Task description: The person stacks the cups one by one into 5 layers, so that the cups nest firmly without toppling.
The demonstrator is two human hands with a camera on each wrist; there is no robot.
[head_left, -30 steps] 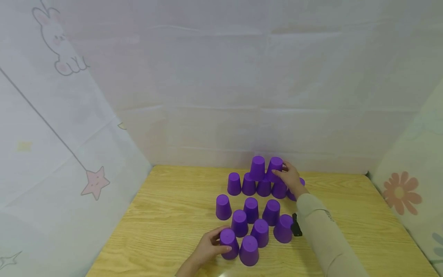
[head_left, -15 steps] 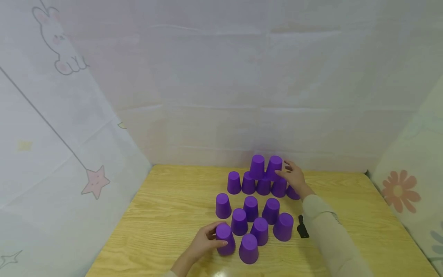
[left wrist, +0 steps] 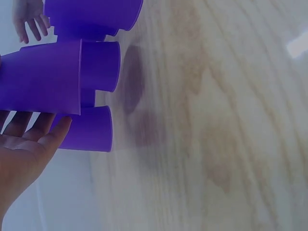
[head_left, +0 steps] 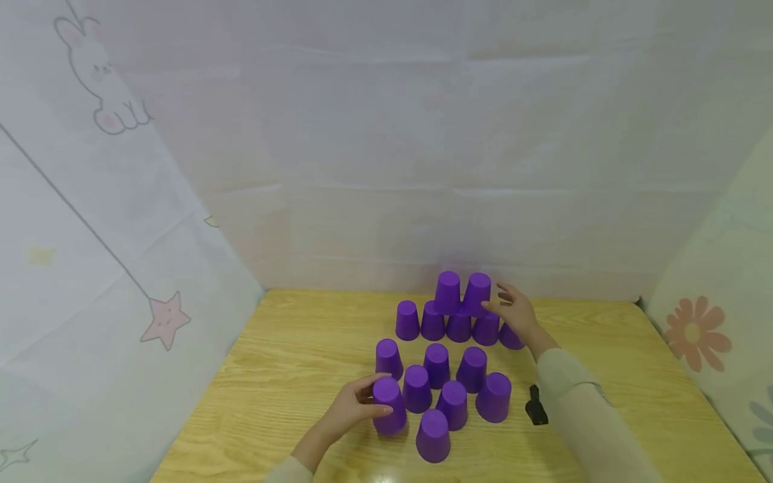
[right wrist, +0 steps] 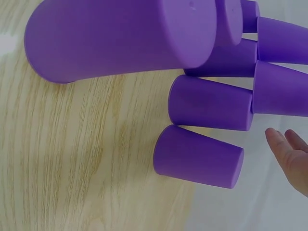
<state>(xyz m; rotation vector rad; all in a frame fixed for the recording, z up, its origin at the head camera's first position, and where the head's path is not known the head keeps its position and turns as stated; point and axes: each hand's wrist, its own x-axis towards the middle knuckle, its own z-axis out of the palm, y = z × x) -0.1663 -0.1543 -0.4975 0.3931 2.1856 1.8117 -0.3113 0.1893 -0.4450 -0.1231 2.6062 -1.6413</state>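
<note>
Several purple cups stand upside down on a wooden table (head_left: 290, 362). A back row (head_left: 459, 327) carries two cups on top, the right one (head_left: 477, 294) beside the left one (head_left: 447, 292). My right hand (head_left: 513, 310) hovers open just right of that top cup, fingers spread; its fingertips (right wrist: 288, 154) show in the right wrist view. In the front cluster (head_left: 453, 402), my left hand (head_left: 362, 402) grips the leftmost cup (head_left: 389, 404). In the left wrist view this cup (left wrist: 43, 77) is raised off the table, against my fingers (left wrist: 29, 130).
Printed cloth walls close in the table on three sides, with a rabbit (head_left: 99, 74) and a star (head_left: 166, 318) on the left and a flower (head_left: 694, 329) on the right. A small black device (head_left: 536, 409) sits by my right forearm. Bare wood lies left and right of the cups.
My right hand let go of the top right cup and drew slightly right. My left hand lifted the front left cup and carried it a little back.
</note>
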